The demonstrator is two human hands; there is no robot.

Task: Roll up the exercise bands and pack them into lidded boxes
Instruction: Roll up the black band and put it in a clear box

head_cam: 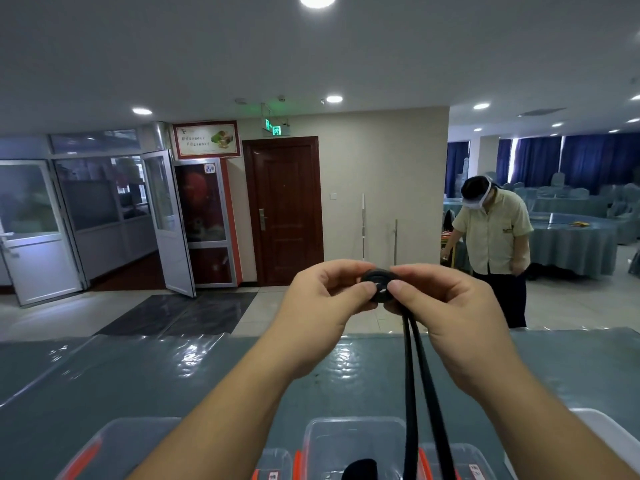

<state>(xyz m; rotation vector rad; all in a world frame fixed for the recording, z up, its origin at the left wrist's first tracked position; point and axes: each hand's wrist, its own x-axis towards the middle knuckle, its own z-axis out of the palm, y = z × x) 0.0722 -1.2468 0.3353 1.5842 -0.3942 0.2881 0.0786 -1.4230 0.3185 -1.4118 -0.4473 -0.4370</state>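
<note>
Clear plastic lidded boxes with orange latches line near edge of glossy grey-green table. Left hand and right hand pinch tight black coil of flat rubber exercise band, raised above table; two loose strands dangle toward boxes.

Single head-worn wide-angle view, facing forward over a near table, room beyond

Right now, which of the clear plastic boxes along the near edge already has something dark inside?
The middle clear plastic box, directly below the hands: a dark object sits in it. Nothing dark shows in its neighbours.
</note>
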